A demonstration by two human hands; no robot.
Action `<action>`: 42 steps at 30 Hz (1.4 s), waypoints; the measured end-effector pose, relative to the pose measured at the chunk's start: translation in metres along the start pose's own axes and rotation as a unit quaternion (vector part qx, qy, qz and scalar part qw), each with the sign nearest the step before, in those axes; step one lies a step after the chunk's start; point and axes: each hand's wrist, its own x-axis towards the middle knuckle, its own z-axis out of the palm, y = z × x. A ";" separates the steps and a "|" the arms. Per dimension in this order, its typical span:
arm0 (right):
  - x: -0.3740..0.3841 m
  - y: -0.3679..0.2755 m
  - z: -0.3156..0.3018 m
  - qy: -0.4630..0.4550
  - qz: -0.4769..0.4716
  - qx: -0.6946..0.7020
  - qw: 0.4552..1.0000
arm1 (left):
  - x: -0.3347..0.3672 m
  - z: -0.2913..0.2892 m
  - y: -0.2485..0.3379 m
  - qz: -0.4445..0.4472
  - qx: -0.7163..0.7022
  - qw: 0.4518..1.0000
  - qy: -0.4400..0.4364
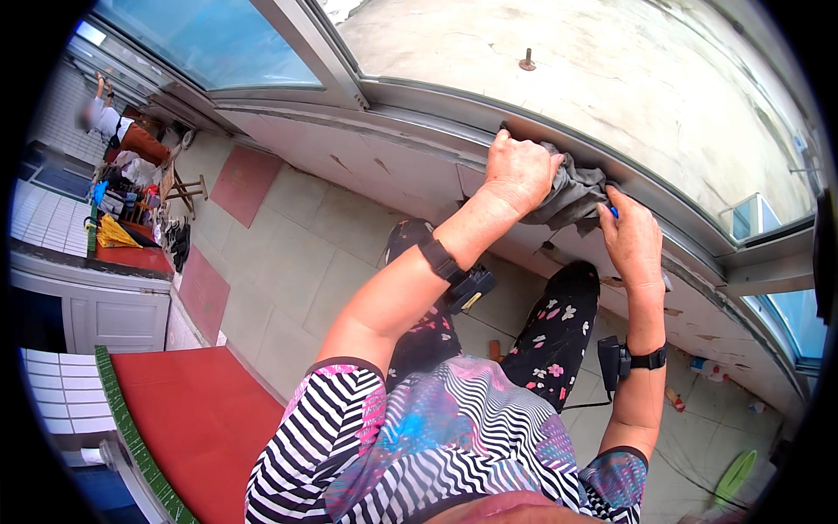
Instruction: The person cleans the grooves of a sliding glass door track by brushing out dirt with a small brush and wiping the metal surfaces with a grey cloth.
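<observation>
A crumpled grey cloth [572, 194] lies bunched over the metal window track [436, 122], between my two hands. My left hand [519, 175] is closed on the cloth's left end, its knuckles up and its fingers down at the track. My right hand [630, 236] pinches at the cloth's right end. A small blue thing [614, 211] shows between its thumb and fingers; most of it is hidden, so I cannot tell its kind. Black strapped devices sit on both my forearms.
Beyond the track, a bolt [526, 59] stands up from a pale concrete surface. Glass panes [227, 44] flank the opening. A red-topped surface [192, 419] is at lower left. Far left, another person [122, 122] reaches up near a folding stool [182, 188]. A green slipper-shaped thing [736, 476] lies lower right.
</observation>
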 end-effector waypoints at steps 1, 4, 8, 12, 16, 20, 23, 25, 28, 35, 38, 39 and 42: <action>-0.003 0.005 -0.004 0.002 0.015 -0.002 1.000 | 0.001 0.000 0.010 0.008 -0.018 1.000 0.007; -0.013 0.023 -0.011 0.017 0.049 -0.006 0.999 | 0.003 0.008 0.047 0.039 -0.073 0.996 0.022; -0.023 0.049 -0.019 0.043 0.074 -0.031 0.996 | 0.009 0.011 0.089 0.025 -0.173 0.985 0.007; -0.032 0.068 -0.034 0.043 0.125 -0.065 0.989 | 0.015 0.012 0.108 0.029 -0.216 0.976 -0.005; -0.042 0.087 -0.044 0.053 0.157 -0.071 0.984 | 0.015 0.014 0.090 0.057 -0.204 0.977 -0.001; -0.046 0.101 -0.045 0.108 0.135 -0.071 0.982 | 0.005 0.012 0.070 0.053 -0.162 0.983 0.066; -0.043 0.101 -0.040 0.093 0.143 -0.098 0.980 | 0.005 0.012 0.062 0.094 -0.154 0.971 0.158; -0.038 0.094 -0.036 0.049 0.179 -0.138 0.973 | 0.005 0.016 0.059 0.129 -0.149 0.964 0.180; -0.030 0.094 -0.021 0.070 0.151 -0.156 0.974 | 0.003 0.021 0.059 0.151 -0.112 0.977 0.102; -0.004 0.045 0.005 0.055 0.082 -0.130 0.987 | -0.005 0.014 0.060 0.174 -0.072 0.981 0.046; 0.011 0.012 0.020 0.037 0.080 -0.106 0.990 | -0.006 0.014 0.047 0.182 -0.086 0.978 0.046; 0.015 0.007 0.024 0.035 0.083 -0.106 0.990 | -0.006 0.015 0.042 0.179 -0.097 0.978 0.048; 0.015 0.001 0.028 0.037 0.082 -0.085 0.992 | -0.012 0.015 0.029 0.171 -0.115 0.978 0.043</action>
